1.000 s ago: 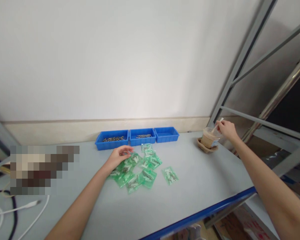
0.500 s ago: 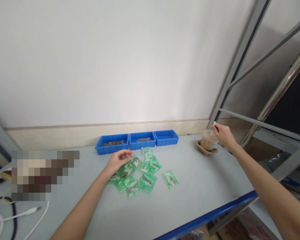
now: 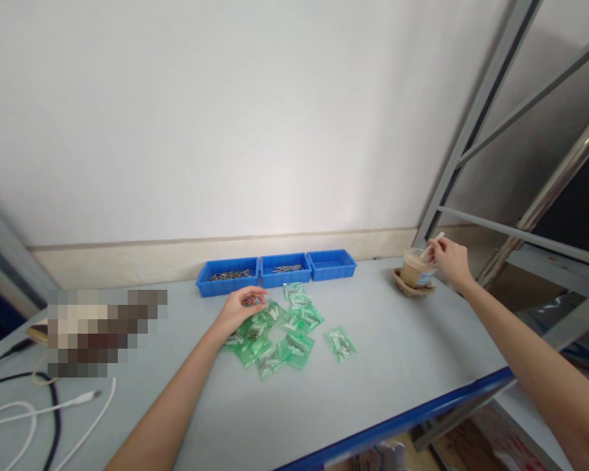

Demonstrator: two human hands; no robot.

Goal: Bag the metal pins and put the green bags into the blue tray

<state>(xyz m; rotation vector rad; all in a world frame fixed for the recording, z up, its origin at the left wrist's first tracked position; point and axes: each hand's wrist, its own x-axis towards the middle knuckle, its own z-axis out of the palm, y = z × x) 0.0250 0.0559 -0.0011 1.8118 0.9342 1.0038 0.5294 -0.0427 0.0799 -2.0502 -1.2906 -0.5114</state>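
A sideways pull from the right hand [image 3: 449, 260], its fingers pinched on the white straw [image 3: 425, 252], could tip the cup [image 3: 417, 273] at the right of the frame and spill its tan drink toward the green packets [image 3: 296, 348] at lower centre. The brown holder [image 3: 409, 288] beneath looks shallow (little bracing, I'd judge). The straw slants, its long axis running from the cup's mouth to a top end pointing at the upper right. The left hand [image 3: 239, 309] curls loosely over the packets, thumb and fingers apart; whether it touches them I cannot tell

Straw [image 3: 426, 251] leaning right again, right hand [image 3: 451, 259] swung outward
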